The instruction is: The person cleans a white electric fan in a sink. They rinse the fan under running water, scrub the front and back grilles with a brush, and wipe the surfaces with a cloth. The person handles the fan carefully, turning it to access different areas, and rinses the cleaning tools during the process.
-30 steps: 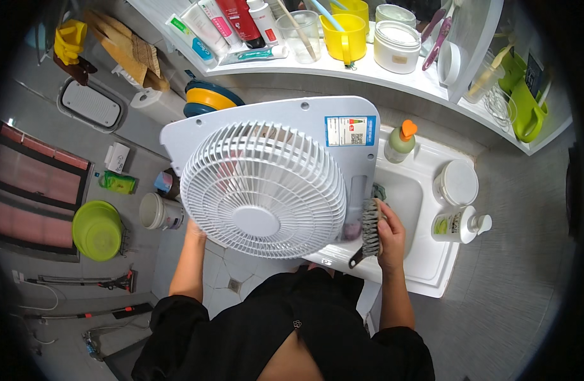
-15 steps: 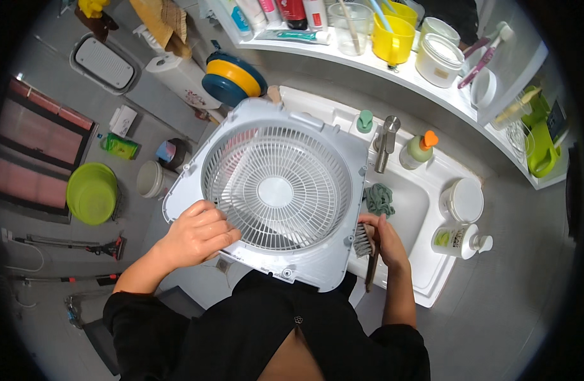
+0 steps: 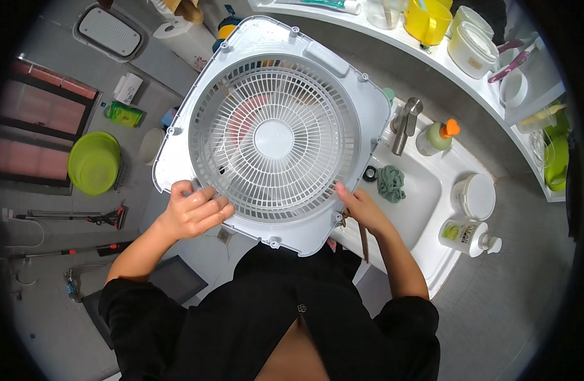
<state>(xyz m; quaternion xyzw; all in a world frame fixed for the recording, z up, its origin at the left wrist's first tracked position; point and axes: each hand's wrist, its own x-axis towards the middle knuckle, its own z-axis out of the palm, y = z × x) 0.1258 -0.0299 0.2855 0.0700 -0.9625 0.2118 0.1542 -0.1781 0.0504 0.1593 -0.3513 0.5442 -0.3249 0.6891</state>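
Note:
A large, light grey plastic fan cover (image 3: 273,139) with a round slatted grille and rounded corners is held up before me, tilted. My left hand (image 3: 196,211) grips its near left edge, fingers curled over the rim. At the near right edge is my right hand (image 3: 363,213), its thumb on the front of the cover and its other fingers mostly hidden behind. From under that hand sticks the brown handle of a scrubbing brush (image 3: 365,244); the bristles are out of sight. To the right of the cover lies a crumpled green cloth (image 3: 391,183) in the white sink (image 3: 414,209).
A metal faucet (image 3: 406,126) and a green pump bottle with orange top (image 3: 438,137) stand at the sink's back. A white tub (image 3: 474,197) and white pump bottle (image 3: 468,237) stand right. The curved shelf (image 3: 393,39) hangs above. Far left is a green basin (image 3: 93,163).
The cover has moved up and away from me and turned slightly, both hands going with it. My right thumb now rests on its front, and the brush's bristles have gone out of sight.

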